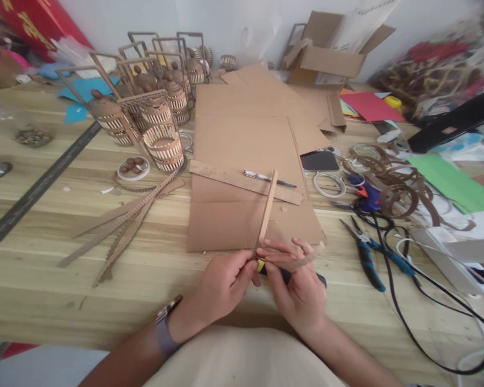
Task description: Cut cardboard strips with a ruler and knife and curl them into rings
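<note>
My left hand [228,277] is closed, its thumb and fingers pinching the near end of a narrow cardboard strip [269,207]. That strip slants away over the cardboard sheets. My right hand [300,293] meets it at the pinch, with a thin brown cardboard piece [302,263] between its thumb and fingers, curling out to the right. A black tool [321,280] with a yellow end [260,265] shows beneath the right hand; most of it is hidden, and I cannot tell whether it is gripped. A pen [266,178] and a wider cardboard strip [226,178] lie just beyond.
Several lantern-like cardboard baskets [163,148] with tall handles stand at the back left. Loose strips [125,226] lie left of the cardboard sheets [242,140]. On the right are pliers [365,252], a blue glue gun [367,193], cables and curled strips [403,199]. An open box [326,59] stands behind.
</note>
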Demonstrator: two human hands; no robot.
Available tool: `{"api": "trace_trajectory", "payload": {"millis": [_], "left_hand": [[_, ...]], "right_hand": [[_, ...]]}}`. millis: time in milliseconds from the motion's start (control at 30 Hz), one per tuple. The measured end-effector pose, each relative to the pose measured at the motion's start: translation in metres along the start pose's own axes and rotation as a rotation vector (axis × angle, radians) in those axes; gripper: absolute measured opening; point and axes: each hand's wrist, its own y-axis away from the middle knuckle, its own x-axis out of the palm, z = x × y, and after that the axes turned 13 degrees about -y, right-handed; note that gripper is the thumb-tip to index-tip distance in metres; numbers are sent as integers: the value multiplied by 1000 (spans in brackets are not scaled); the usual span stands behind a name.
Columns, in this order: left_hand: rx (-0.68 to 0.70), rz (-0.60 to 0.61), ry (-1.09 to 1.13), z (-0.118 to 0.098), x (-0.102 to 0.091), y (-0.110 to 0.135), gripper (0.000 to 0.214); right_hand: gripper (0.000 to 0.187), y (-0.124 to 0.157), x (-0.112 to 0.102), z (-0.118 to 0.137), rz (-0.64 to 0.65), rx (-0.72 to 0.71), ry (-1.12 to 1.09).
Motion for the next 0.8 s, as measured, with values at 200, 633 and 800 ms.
{"api": "trace_trajectory", "payload": {"millis": [200, 633, 800], "left_hand": [[18, 14, 18, 0, -1, 1, 33], [-101, 0, 44, 2, 2, -2, 31], [-89, -22, 28, 3, 3, -2, 29]], "right_hand": [[18, 0, -2, -3, -19, 28, -40], [10, 0, 2, -3, -15, -59, 53], [19, -1, 2, 0, -6, -57, 33]]}}
